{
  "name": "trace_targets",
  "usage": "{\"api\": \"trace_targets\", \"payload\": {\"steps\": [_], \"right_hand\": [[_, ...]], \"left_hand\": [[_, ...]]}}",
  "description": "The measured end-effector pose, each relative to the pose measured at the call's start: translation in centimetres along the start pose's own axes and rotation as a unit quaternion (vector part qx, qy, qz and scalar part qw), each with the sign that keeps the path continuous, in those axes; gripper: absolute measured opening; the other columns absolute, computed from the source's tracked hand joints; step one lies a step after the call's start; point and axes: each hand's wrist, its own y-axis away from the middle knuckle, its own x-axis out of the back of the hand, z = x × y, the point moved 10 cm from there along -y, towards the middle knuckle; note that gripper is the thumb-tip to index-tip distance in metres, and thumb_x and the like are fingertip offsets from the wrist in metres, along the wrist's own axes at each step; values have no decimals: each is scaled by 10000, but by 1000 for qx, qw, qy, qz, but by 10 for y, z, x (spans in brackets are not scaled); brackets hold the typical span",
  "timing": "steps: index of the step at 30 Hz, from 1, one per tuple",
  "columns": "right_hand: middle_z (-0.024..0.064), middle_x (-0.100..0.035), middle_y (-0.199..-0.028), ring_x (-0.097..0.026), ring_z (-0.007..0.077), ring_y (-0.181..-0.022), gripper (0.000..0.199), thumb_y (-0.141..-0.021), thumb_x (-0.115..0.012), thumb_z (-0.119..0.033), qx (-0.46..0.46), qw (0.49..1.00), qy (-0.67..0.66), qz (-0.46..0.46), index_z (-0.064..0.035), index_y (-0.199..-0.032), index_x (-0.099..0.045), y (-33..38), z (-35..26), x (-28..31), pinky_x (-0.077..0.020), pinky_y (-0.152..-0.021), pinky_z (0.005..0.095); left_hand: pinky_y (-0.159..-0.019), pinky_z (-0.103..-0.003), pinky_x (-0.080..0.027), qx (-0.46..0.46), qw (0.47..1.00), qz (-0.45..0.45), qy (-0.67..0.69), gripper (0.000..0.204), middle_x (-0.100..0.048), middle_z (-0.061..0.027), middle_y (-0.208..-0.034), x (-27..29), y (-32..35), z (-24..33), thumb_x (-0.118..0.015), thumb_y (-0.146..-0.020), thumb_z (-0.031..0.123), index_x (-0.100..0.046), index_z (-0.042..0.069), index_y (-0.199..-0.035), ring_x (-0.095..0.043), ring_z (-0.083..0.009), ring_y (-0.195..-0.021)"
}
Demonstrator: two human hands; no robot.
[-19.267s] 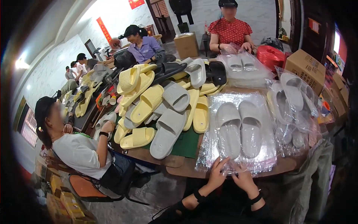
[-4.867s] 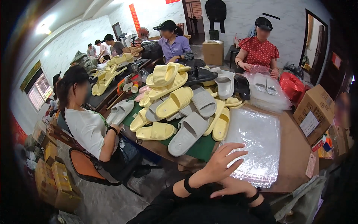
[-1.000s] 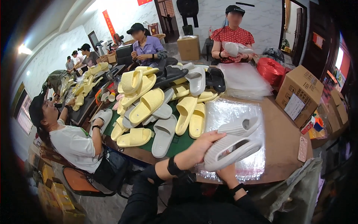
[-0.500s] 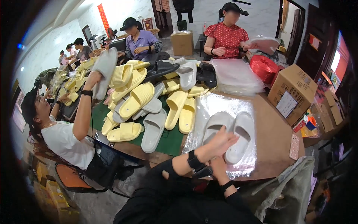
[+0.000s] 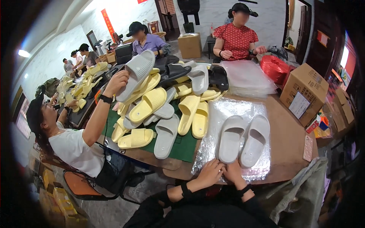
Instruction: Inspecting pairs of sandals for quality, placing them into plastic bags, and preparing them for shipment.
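A pair of light grey slide slippers, the left slipper (image 5: 231, 138) and the right slipper (image 5: 255, 140), lies side by side on a stack of shiny clear plastic bags (image 5: 207, 152). At the near edge of the bags, just below the slippers' heels, my left hand (image 5: 210, 174) rests with its fingers curled. My right hand (image 5: 233, 173) is close beside it, fingers bent under the left slipper's heel. Whether the fingertips pinch the bag's edge is too small to make out. To the left rises a heap of yellow slippers (image 5: 148, 104), with grey and black ones among them.
A co-worker's hand (image 5: 117, 81) on the left lifts a grey slipper (image 5: 137, 74) over the heap. More plastic sleeves (image 5: 247, 78), red twine (image 5: 273, 68), a cardboard box (image 5: 304, 95) and a phone (image 5: 308, 148) stand or lie around the right side. Grey sacking (image 5: 300, 193) hangs at the near right.
My left hand has drawn back from over the slippers to the bags' near edge, uncovering them. My right hand stays near that edge. The co-worker's raised grey slipper has turned and moved toward the heap.
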Motion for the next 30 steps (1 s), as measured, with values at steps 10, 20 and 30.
{"api": "trace_targets", "payload": {"steps": [10,20,30], "right_hand": [[371,-347,-1347,-279,524,-1287,521,-839,-605,-433,-117,992,21,-37,-201,-1300,-531,-38,26,91,-282,-1042,515],[313,-404,-1331,-367,454,-1255,728,-822,-487,-613,-266,943,154,-125,-62,-1297,-507,-102,101,56,-260,-1045,549],[135,-603,-1122,-568,206,-1014,419,-842,-614,-171,-183,940,-278,75,52,-1184,-523,-33,64,125,-452,-873,338]], "left_hand": [[-973,-462,-353,-35,993,-30,-108,415,-443,-177,-1299,-17,10,-2,-614,-809,206,-569,105,-1209,-397,-394,-1210],[-997,-477,-327,-5,988,-78,-132,502,-418,-209,-1338,-26,8,-3,-620,-812,223,-508,120,-1291,-380,-390,-1244],[-940,-426,-376,-32,972,-101,-208,570,-296,-79,-1485,-21,6,7,-627,-745,221,-518,108,-1294,-413,-364,-1183]]}}
